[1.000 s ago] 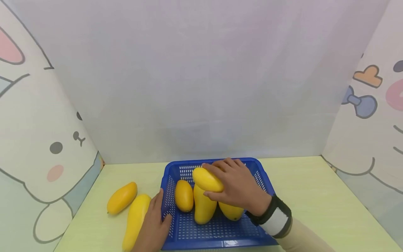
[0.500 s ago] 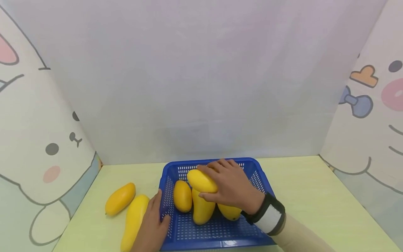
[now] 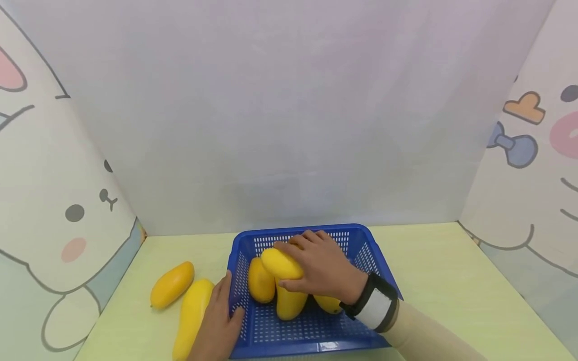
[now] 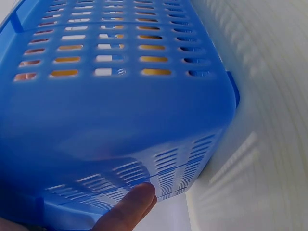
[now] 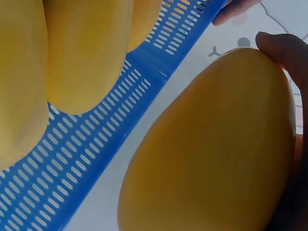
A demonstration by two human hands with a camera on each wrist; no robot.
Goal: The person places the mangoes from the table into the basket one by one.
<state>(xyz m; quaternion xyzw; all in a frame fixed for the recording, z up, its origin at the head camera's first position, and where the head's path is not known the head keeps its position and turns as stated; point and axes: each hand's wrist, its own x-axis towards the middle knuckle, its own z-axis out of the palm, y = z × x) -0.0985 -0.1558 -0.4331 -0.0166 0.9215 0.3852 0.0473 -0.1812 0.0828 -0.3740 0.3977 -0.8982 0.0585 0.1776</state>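
My right hand [image 3: 320, 265] holds a bright yellow mango [image 3: 281, 263] over the blue plastic basket [image 3: 289, 352], fingers over its far side and thumb along the near side. In the right wrist view this mango [image 5: 211, 149] fills the right half. Below it, several mangoes lie in the basket: a deeper orange-yellow mango [image 3: 262, 282] at the left, a yellow mango [image 3: 290, 303] in the middle, another mango [image 3: 328, 304] partly under my right wrist. My left hand [image 3: 218, 321] rests at the basket's left side, fingers extended along it; a fingertip [image 4: 139, 195] overlaps the slotted wall in the left wrist view.
Two mangoes lie on the pale yellow-green table left of the basket: an orange-yellow mango [image 3: 172, 285] farther back, and a long yellow mango [image 3: 193, 316] beside my left hand. A grey-white cloth [image 3: 293, 125] hangs behind. Cartoon-printed panels [image 3: 58, 170] stand at both sides.
My right hand has moved left and slightly lower with the mango, from over the basket's middle toward the orange-yellow mango at its left. My left hand stays at the basket's side.
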